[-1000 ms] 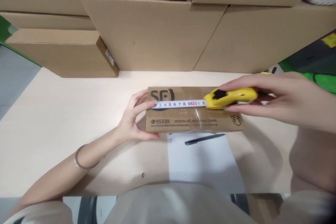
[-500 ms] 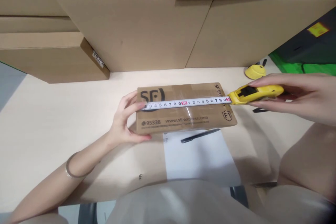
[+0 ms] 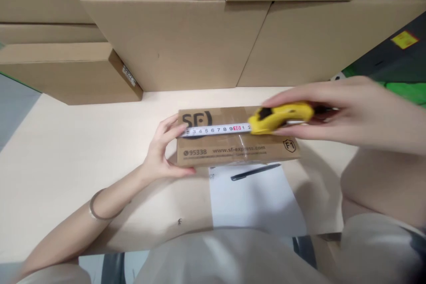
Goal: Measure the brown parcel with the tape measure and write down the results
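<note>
A thin metal bangle circled the left wrist. The left hand was curled round the left end of a flat brown cardboard box, which lay on the smooth pale wooden table. Its thumb lay along the front edge and its fingertips pinned down the end of a white numbered tape blade. The blade lay flat across the taped lid and ran into a glossy yellow plastic tape-measure case. The right hand held the case, fingers closed above and below. A slim black pen rested on a white paper sheet before the box.

parcel on table | pen on paper before parcel | stacked boxes behind
</note>
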Available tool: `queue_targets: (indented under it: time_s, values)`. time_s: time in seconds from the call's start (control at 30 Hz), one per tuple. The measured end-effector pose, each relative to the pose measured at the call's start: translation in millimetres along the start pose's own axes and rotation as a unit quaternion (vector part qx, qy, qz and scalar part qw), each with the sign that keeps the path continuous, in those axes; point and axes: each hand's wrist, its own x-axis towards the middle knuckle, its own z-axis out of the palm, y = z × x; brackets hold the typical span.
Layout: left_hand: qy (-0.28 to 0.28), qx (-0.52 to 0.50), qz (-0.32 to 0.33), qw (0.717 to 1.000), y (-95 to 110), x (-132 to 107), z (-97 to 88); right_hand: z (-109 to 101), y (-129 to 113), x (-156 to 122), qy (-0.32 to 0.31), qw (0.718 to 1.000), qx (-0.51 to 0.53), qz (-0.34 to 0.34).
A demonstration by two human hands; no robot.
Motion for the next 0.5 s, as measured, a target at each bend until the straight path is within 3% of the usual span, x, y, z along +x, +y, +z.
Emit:
queue_targets:
  time_s: [0.1,0.23,0.3,0.37,0.5]
  values:
    - [-0.001,-0.048,-0.029,0.998,-0.5,-1.6,3.8,21.4,-32.7,49.8,-0.013,0.992,0.023,-0.12]
    - [-0.005,-0.065,-0.093,0.994,3.8,-1.3,3.5,42.2,-64.2,88.3,-0.052,0.983,-0.015,-0.178]
    - [0.005,-0.076,-0.109,0.991,8.0,2.8,-1.1,40.4,-70.1,92.3,-0.039,0.981,-0.033,-0.185]
    - [0.031,-0.105,-0.147,0.983,12.2,8.9,-7.9,31.6,-70.1,88.4,0.018,0.983,-0.019,-0.182]
    - [0.064,-0.196,-0.326,0.923,14.3,19.4,-16.8,14.9,-60.5,70.0,0.137,0.983,0.072,-0.095]
